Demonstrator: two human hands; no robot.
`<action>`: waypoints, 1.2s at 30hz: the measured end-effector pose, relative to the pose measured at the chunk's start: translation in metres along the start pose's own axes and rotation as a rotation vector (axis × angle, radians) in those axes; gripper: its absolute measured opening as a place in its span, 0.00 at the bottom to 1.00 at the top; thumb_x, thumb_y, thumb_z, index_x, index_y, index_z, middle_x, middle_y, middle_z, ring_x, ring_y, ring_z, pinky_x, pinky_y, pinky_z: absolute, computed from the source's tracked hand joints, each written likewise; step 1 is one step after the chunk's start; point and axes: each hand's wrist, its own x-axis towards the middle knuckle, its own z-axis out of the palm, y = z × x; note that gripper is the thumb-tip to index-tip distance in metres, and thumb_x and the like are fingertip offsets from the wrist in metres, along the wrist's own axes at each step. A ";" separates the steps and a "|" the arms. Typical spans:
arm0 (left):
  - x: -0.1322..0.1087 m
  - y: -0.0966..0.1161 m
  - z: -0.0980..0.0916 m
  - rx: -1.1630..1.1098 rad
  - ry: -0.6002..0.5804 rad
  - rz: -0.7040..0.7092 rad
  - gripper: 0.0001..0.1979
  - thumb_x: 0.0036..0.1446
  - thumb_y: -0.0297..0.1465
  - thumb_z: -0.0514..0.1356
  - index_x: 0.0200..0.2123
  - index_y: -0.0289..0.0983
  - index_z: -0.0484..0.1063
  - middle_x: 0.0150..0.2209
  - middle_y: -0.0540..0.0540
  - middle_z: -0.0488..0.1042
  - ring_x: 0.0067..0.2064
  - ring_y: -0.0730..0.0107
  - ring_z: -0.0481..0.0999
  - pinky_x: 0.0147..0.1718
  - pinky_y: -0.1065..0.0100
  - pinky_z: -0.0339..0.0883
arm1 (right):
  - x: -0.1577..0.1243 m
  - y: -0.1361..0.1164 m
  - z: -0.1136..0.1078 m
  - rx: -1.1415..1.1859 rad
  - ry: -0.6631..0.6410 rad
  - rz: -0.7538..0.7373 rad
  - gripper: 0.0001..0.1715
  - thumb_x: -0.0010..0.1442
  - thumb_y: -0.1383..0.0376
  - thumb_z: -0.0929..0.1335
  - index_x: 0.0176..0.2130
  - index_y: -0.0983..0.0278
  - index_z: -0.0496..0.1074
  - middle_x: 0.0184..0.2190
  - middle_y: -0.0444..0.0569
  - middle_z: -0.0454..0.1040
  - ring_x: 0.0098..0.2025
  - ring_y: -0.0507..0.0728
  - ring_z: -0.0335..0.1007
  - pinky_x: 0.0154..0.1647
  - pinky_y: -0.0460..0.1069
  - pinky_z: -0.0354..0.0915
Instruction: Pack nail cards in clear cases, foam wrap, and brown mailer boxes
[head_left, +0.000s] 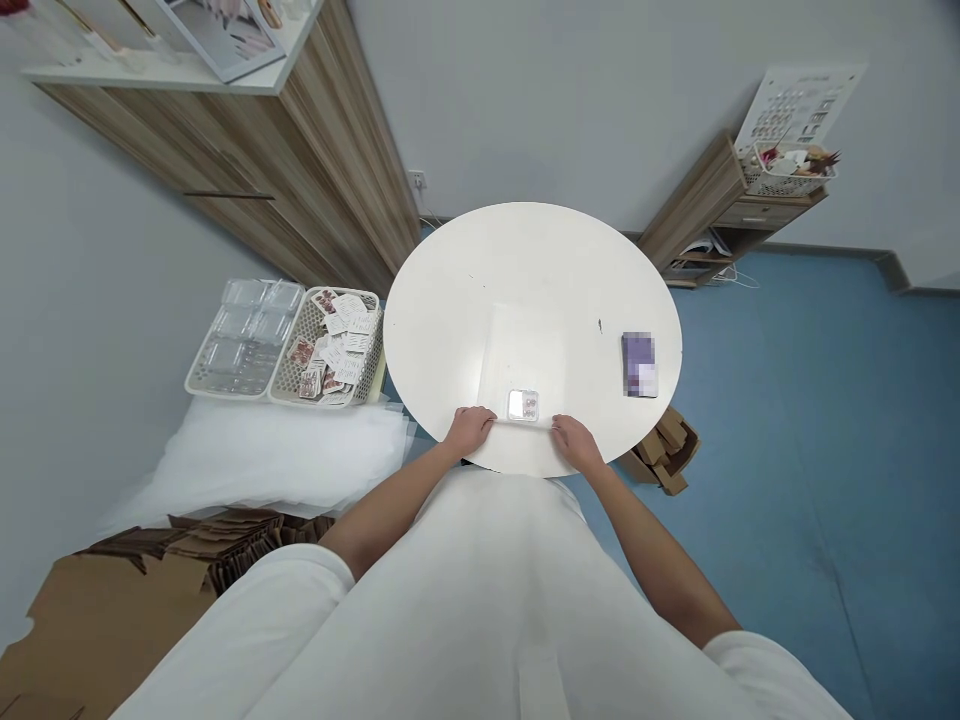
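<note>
On the round white table (450, 270) lies a thin translucent white sheet (527, 345), stretching away from me. Near its close edge rests a small clear case (523, 405); its left half looks white and its right half shows small pinkish items. My left hand (470, 430) is closed on the left corner of the sheet's near edge. At the right corner, my right hand (574, 440) pinches the same edge. That edge looks slightly raised or folded between my hands, just in front of the case. Neither hand touches the case.
A purple blurred box-like item (639, 365) lies at the table's right. Left of the table are a basket of printed cards (330, 350), a basket of clear cases (244, 340), stacked white sheets (277, 450) and flat cardboard (127, 620). An open carton (664, 450) stands on the floor.
</note>
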 end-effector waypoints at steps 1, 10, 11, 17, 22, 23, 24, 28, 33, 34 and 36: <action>0.001 -0.001 0.000 -0.037 0.013 -0.034 0.12 0.57 0.31 0.46 0.37 0.41 0.69 0.38 0.49 0.74 0.40 0.67 0.71 0.45 0.61 0.58 | 0.002 0.000 0.000 0.031 0.010 0.061 0.15 0.60 0.61 0.55 0.39 0.62 0.66 0.42 0.51 0.70 0.44 0.56 0.65 0.44 0.52 0.61; 0.025 -0.002 -0.005 -0.118 0.093 -0.313 0.09 0.52 0.34 0.52 0.34 0.41 0.69 0.35 0.49 0.75 0.38 0.65 0.72 0.41 0.62 0.60 | 0.032 -0.007 0.005 0.022 0.112 0.293 0.16 0.58 0.60 0.56 0.28 0.63 0.66 0.31 0.49 0.67 0.32 0.54 0.64 0.31 0.49 0.61; 0.028 -0.001 -0.005 -0.093 0.088 -0.341 0.08 0.52 0.34 0.52 0.33 0.40 0.69 0.34 0.49 0.75 0.37 0.64 0.72 0.41 0.61 0.59 | 0.033 -0.007 0.007 0.020 0.127 0.305 0.15 0.57 0.61 0.56 0.27 0.63 0.66 0.31 0.49 0.66 0.31 0.54 0.64 0.30 0.48 0.60; 0.033 0.004 -0.003 0.065 0.054 -0.340 0.09 0.52 0.31 0.50 0.34 0.39 0.68 0.30 0.47 0.74 0.35 0.62 0.72 0.43 0.56 0.54 | 0.036 -0.007 0.015 -0.068 0.105 0.372 0.11 0.56 0.64 0.58 0.31 0.63 0.67 0.36 0.50 0.65 0.32 0.53 0.63 0.25 0.47 0.57; 0.033 0.011 -0.003 0.214 0.137 -0.050 0.17 0.51 0.24 0.50 0.46 0.39 0.63 0.46 0.40 0.69 0.49 0.58 0.66 0.49 0.52 0.48 | 0.040 -0.014 0.019 -0.231 0.147 0.230 0.16 0.55 0.71 0.59 0.44 0.64 0.64 0.44 0.55 0.65 0.43 0.59 0.61 0.36 0.51 0.59; 0.034 0.012 -0.003 0.224 0.132 0.024 0.20 0.51 0.22 0.49 0.47 0.41 0.62 0.49 0.40 0.67 0.52 0.58 0.64 0.51 0.52 0.46 | 0.040 -0.016 0.019 -0.257 0.139 0.170 0.18 0.54 0.73 0.58 0.45 0.63 0.64 0.47 0.55 0.64 0.46 0.60 0.60 0.40 0.52 0.58; 0.035 0.014 -0.003 0.228 0.115 0.096 0.21 0.51 0.20 0.48 0.48 0.42 0.62 0.51 0.41 0.65 0.54 0.59 0.61 0.53 0.51 0.44 | 0.041 -0.017 0.018 -0.275 0.115 0.101 0.19 0.54 0.75 0.58 0.45 0.62 0.64 0.49 0.55 0.63 0.49 0.60 0.58 0.43 0.53 0.56; 0.037 0.017 -0.003 0.224 0.009 0.287 0.21 0.51 0.18 0.47 0.45 0.45 0.63 0.54 0.45 0.63 0.59 0.63 0.54 0.55 0.50 0.41 | 0.041 -0.020 0.014 -0.299 -0.009 -0.106 0.18 0.55 0.77 0.57 0.41 0.61 0.66 0.54 0.53 0.61 0.56 0.59 0.53 0.50 0.56 0.51; 0.036 0.017 -0.008 0.224 -0.051 0.342 0.19 0.47 0.24 0.53 0.45 0.41 0.64 0.59 0.43 0.55 0.62 0.57 0.47 0.56 0.50 0.37 | 0.041 -0.024 0.010 -0.283 -0.053 -0.160 0.09 0.55 0.67 0.62 0.38 0.64 0.66 0.58 0.55 0.55 0.61 0.63 0.45 0.54 0.60 0.49; 0.037 0.018 -0.008 0.222 -0.061 0.342 0.19 0.47 0.27 0.55 0.45 0.40 0.64 0.60 0.42 0.54 0.62 0.54 0.46 0.56 0.49 0.37 | 0.043 -0.025 0.010 -0.278 -0.065 -0.164 0.10 0.53 0.64 0.64 0.38 0.64 0.66 0.59 0.57 0.54 0.61 0.64 0.44 0.54 0.61 0.49; 0.040 0.019 -0.007 0.226 -0.086 0.331 0.19 0.45 0.32 0.58 0.43 0.40 0.64 0.60 0.41 0.52 0.62 0.52 0.47 0.55 0.49 0.38 | 0.047 -0.026 0.011 -0.269 -0.091 -0.149 0.16 0.50 0.62 0.67 0.39 0.65 0.65 0.59 0.60 0.53 0.60 0.66 0.47 0.52 0.61 0.52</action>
